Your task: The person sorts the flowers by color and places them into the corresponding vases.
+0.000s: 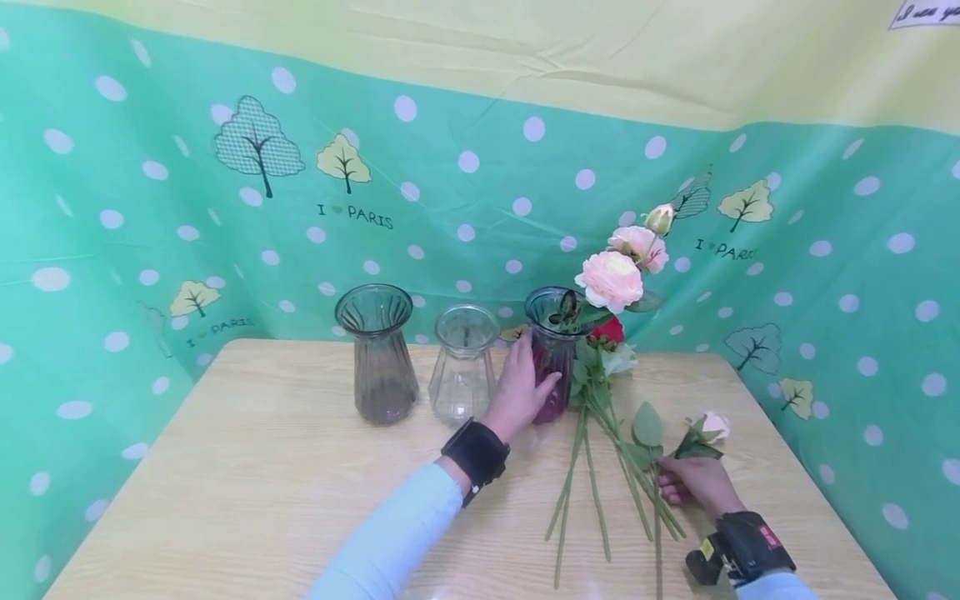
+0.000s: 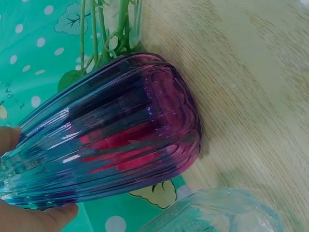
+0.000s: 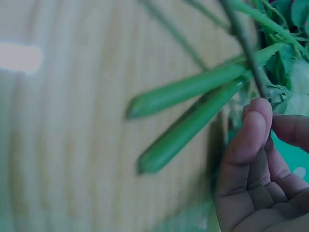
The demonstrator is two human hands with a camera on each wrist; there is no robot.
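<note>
My left hand (image 1: pixel 519 387) grips the purple-blue ribbed glass vase (image 1: pixel 553 367) around its upper part; in the left wrist view fingertips lie on both sides of the vase (image 2: pixel 125 130). A spray of pale pink artificial flowers (image 1: pixel 613 280) with a bud leans right out of its mouth. Low at the right, my right hand (image 1: pixel 701 483) pinches a thin stem (image 1: pixel 658 542) between thumb and fingers, also seen as the dark stem (image 3: pixel 244 46) in the right wrist view. A pale pink rose (image 1: pixel 716 426) and green leaves (image 1: pixel 647 423) show just above this hand.
Left of the held vase stand a clear glass vase (image 1: pixel 462 375) and a taller grey glass vase (image 1: pixel 384 375). Several loose green stems (image 1: pixel 592 492) lie on the wooden table (image 1: pixel 247 492), with a red flower (image 1: pixel 608 329) and a white flower (image 1: pixel 618 359) beside the held vase. A dotted green cloth (image 1: pixel 420 242) hangs behind.
</note>
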